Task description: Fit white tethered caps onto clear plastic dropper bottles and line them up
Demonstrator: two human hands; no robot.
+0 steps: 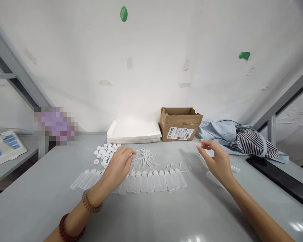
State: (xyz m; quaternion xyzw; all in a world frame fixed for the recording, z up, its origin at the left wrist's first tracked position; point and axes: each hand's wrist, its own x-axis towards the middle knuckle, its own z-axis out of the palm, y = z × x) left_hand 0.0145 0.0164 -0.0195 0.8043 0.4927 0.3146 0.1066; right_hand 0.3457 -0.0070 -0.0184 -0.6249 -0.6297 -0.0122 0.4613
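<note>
My left hand (118,165) hovers over a row of flat translucent plastic sleeves (143,183), its thumb and index finger slightly apart with nothing visible between them. Just past its fingertips lies a loose bunch of thin white loop strings (145,156); several sleeves have such strings at their tops. Small white caps (106,153) form a heap to the left, partly hidden by this hand. On the right, my right hand (215,162) is raised above the table, thumb and fingers pinched on a small clear plastic piece (198,144) whose exact kind I cannot make out.
A stack of white padded envelopes (135,131) and an open cardboard box (180,124) stand against the wall. Light blue and striped cloth (242,136) lies at the right behind a long black object (282,179). Clear plastic pieces (213,178) lie beneath my right hand.
</note>
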